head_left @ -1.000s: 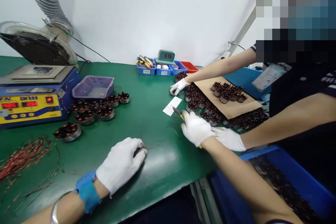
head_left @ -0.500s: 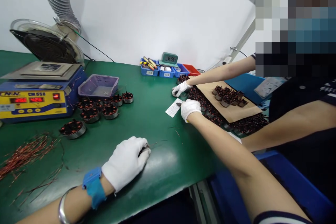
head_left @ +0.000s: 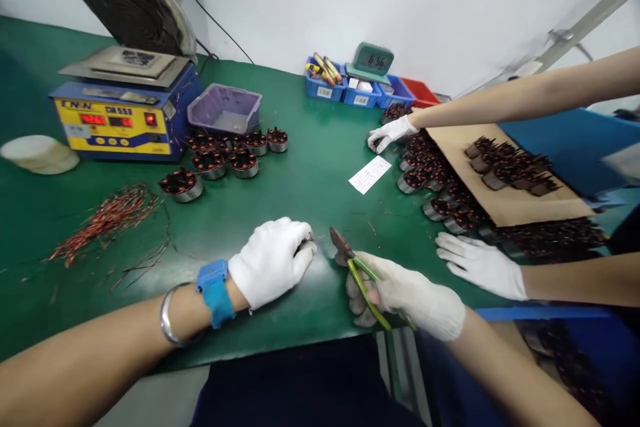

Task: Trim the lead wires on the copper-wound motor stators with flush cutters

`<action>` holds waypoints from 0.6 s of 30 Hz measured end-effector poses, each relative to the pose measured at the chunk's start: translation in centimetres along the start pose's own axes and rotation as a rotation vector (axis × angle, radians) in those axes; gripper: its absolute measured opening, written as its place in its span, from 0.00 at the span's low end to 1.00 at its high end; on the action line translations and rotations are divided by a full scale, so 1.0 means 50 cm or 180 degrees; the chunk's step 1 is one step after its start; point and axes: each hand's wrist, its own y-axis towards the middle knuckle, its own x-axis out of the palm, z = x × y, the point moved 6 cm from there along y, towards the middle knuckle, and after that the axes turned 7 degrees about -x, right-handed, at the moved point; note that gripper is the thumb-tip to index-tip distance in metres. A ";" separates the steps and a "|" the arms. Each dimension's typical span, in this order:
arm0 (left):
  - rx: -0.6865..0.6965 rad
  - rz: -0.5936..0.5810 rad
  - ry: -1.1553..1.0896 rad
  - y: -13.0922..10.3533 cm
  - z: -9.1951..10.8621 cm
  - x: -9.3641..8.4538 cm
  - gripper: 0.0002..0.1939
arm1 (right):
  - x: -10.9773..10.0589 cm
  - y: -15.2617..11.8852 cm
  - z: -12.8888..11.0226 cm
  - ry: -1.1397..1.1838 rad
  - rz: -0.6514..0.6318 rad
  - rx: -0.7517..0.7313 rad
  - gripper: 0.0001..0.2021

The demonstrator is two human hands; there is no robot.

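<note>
My left hand [head_left: 273, 261], in a white glove with a blue strap at the wrist, rests on the green table, its fingers closed round a small dark wound part [head_left: 306, 244] that is mostly hidden. A thin wire sticks out of it to the right. My right hand [head_left: 400, 290], also gloved, is wrapped round green-handled cutters [head_left: 367, 287], their dark jaws pointing up and left towards my left hand without touching it. A white written slip [head_left: 370, 174] lies beyond on the table.
Wound cores [head_left: 205, 164] stand by a purple tray [head_left: 225, 110] and a yellow-blue machine [head_left: 120, 123]; copper wires [head_left: 113, 220] lie at left. At right, a co-worker's two gloved hands [head_left: 480, 265] [head_left: 393, 134] are near many cores under cardboard [head_left: 510, 203].
My right hand has come back from near the slip and now shows the green-handled cutters. The view has shifted. One co-worker's hand now lies flat at the right, near the cores.
</note>
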 end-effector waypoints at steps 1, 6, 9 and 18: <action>-0.0010 0.0012 0.0001 -0.001 0.000 0.000 0.12 | 0.010 -0.001 0.002 0.0074 -0.0127 0.0017 0.26; -0.0044 0.0061 -0.0010 -0.003 -0.001 -0.002 0.11 | 0.025 -0.005 -0.003 0.0045 -0.0434 0.0047 0.26; -0.0082 0.0058 -0.0029 -0.001 -0.003 -0.001 0.11 | 0.025 -0.005 -0.002 -0.0035 -0.0388 0.0060 0.23; -0.0135 0.0058 -0.0043 0.001 -0.004 0.001 0.10 | 0.032 0.026 -0.002 -0.0306 -0.0334 0.0088 0.19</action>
